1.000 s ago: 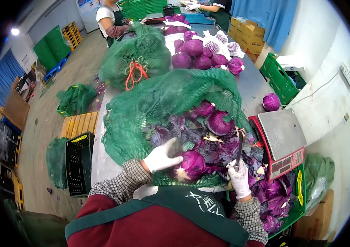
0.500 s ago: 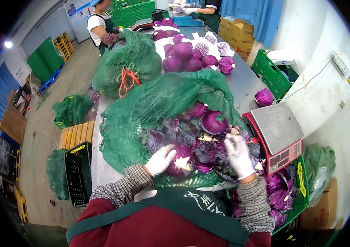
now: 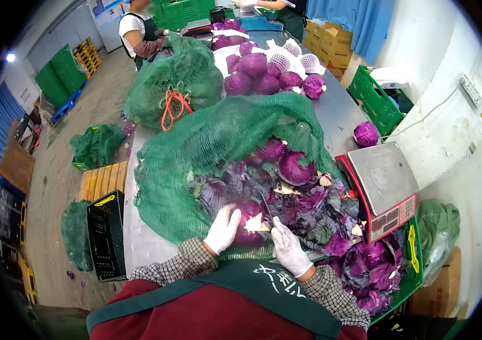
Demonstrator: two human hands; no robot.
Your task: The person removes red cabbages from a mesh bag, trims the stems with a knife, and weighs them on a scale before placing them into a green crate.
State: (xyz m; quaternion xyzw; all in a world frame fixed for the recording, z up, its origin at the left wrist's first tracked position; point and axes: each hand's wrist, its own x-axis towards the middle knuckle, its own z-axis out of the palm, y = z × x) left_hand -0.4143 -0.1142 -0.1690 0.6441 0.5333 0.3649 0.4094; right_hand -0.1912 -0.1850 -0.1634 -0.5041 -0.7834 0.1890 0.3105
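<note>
My left hand point(image 3: 224, 229), in a white glove, is closed against the left side of a red cabbage point(image 3: 243, 237) and steadies it. The cabbage's pale cut stem end point(image 3: 257, 224) faces up and to the right. Just right of it, my gloved right hand point(image 3: 289, 249) grips a knife point(image 3: 266, 207), its thin blade pointing up and away beside the stem. Loose purple cabbage leaves point(image 3: 314, 218) are heaped beyond and to the right of both hands, inside the mouth of a green mesh bag point(image 3: 195, 147).
A scale point(image 3: 380, 175) stands at the right, above a green crate point(image 3: 416, 272) of leaves. Whole red cabbages point(image 3: 252, 66) and a tied mesh bag point(image 3: 167, 85) lie farther up the table point(image 3: 340, 119). A black crate point(image 3: 105, 238) stands left. Two people point(image 3: 139, 31) work at the far end.
My right hand has moved left and toward me, from the leaves to beside the cabbage, and the knife blade now shows. My left hand stays on the cabbage.
</note>
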